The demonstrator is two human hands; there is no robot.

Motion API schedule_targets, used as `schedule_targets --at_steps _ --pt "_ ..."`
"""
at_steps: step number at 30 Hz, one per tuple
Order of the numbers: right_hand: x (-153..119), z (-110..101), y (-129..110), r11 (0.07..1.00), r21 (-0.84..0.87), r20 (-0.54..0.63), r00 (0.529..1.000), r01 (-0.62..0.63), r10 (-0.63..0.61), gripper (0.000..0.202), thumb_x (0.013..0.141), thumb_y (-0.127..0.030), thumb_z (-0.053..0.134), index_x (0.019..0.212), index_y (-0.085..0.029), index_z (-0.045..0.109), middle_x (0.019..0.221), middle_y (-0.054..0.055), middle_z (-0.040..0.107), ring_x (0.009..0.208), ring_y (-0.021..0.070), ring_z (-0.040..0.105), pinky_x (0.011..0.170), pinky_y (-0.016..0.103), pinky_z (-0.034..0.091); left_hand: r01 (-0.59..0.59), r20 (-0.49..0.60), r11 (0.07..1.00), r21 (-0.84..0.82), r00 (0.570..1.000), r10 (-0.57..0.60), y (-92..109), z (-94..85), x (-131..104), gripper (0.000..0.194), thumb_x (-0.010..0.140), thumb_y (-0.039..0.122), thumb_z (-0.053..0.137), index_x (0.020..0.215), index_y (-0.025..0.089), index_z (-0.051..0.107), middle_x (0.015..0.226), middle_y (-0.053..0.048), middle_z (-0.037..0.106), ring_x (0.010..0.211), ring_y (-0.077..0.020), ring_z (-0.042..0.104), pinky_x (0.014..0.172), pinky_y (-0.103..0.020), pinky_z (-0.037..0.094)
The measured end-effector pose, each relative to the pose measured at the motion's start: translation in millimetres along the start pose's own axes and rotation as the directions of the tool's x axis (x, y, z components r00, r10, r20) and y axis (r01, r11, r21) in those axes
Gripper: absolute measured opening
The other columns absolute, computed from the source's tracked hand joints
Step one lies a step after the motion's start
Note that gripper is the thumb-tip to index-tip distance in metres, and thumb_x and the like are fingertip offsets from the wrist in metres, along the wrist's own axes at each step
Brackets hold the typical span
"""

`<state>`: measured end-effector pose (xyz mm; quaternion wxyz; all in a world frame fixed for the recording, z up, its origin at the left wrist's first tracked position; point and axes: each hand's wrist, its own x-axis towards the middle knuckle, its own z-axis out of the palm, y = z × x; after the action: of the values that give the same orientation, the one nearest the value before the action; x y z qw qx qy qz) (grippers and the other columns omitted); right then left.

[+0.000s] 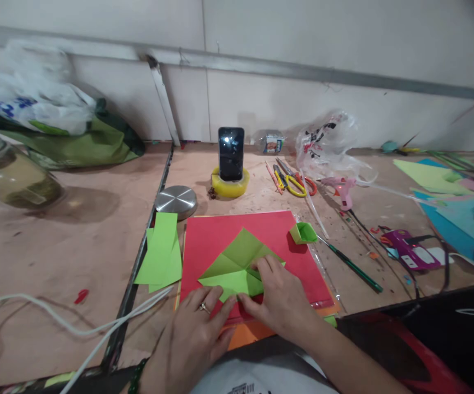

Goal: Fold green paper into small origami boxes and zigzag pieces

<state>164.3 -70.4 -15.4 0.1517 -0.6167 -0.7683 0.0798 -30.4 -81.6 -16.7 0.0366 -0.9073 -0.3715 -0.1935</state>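
Note:
A sheet of light green paper (pixel 230 257), creased and partly folded, lies on a stack topped by red paper (pixel 208 232). My left hand (pixel 199 323), with a ring on one finger, grips the sheet's near edge between thumb and fingers. The fingers of my right hand (pixel 280 290) are bent over the sheet's right side, with the thumb at the near edge close to my left thumb. Both hands partly cover the folded flap. Right of the sheet, a small green paper box (pixel 302 233) sits on the red paper. Green paper pieces (pixel 163 254) lie to the left.
Behind the stack are a metal lid (pixel 176 201) and a phone (pixel 231 153) upright in a yellow tape roll (pixel 230 185). Scissors (pixel 292 183), a pink glue gun (pixel 342 190) and a green-handled tool (pixel 355 268) lie rightward. White cables (pixel 85 331) cross the left side.

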Motion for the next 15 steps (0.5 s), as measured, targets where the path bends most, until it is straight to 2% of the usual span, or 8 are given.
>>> schedule_targets --at_steps 7,13,15 --pt "-17 -12 29 0.998 0.05 0.059 0.998 -0.023 0.02 0.02 0.083 -0.024 0.056 0.1 -0.019 0.046 0.093 0.008 0.057 0.082 0.0242 0.06 0.067 0.036 0.05 -0.016 0.032 1.0 0.008 0.999 0.016 -3 0.2 -3 0.025 0.082 0.023 0.057 0.105 0.021 0.068 0.097 -0.007 0.071 0.082 -0.0231 0.061 0.067 -0.032 0.051" --pt "-24 -17 49 0.992 0.126 0.038 0.999 -0.004 0.0 0.018 0.085 -0.018 0.053 0.102 -0.019 0.046 0.097 0.008 0.058 0.087 0.0232 0.06 0.072 0.036 0.05 -0.012 -0.004 1.0 0.023 1.0 0.012 -3 1.1 -4 0.029 0.093 0.024 0.041 0.102 0.02 0.068 0.097 -0.008 0.071 0.085 -0.0218 0.063 0.072 -0.033 0.051" --pt "-23 -19 51 0.99 0.143 0.054 0.998 0.005 -0.013 0.016 0.086 -0.018 0.053 0.1 -0.02 0.048 0.095 0.007 0.058 0.085 0.0222 0.06 0.069 0.034 0.05 -0.03 0.017 0.998 0.052 0.999 0.029 0 1.1 1 0.027 0.094 0.021 0.04 0.099 0.018 0.067 0.101 -0.01 0.07 0.091 -0.0232 0.063 0.075 -0.035 0.051"
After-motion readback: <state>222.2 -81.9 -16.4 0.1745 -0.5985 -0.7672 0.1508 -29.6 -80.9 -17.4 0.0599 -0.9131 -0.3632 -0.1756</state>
